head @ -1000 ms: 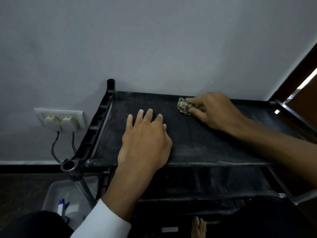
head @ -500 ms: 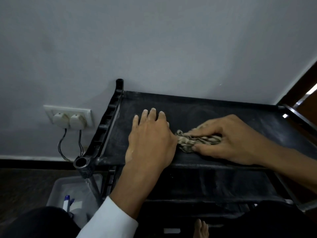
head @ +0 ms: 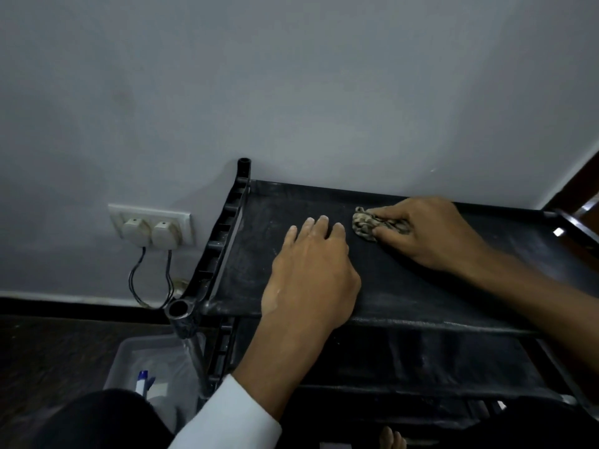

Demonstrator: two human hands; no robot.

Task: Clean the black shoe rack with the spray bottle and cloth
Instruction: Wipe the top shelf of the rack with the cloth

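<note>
Person crouched in front of the black shoe rack [head: 453,286], which stood against a grey wall [head: 291,92]. Left hand [head: 311,273] lay palm down on the top shelf, fingers straight and close together, holding nothing, wrist over the front edge. White sleeve [head: 227,419] on that arm. Right hand [head: 424,234] was further back on the same shelf, near the rear rail, fingers curled over a bunched, mottled cloth [head: 364,223] and pressing it onto the fabric. The cloth stuck out to the left of the fingertips, just beside the left hand's fingertips but not touching them. The shelf surface showed pale dusty streaks. A lower shelf [head: 421,361] sat under it, dark, detail hard to read.

Left of the rack: a white wall socket [head: 150,225] with two plugs in it, black cables [head: 139,280] looping down toward the skirting. On the dark floor by the rack's front-left post [head: 178,311], a translucent plastic bin [head: 129,351] held a white and blue item [head: 142,382]; couldn't tell whether it was the spray bottle. Bare toes [head: 392,439] showed at the bottom edge under the rack.
</note>
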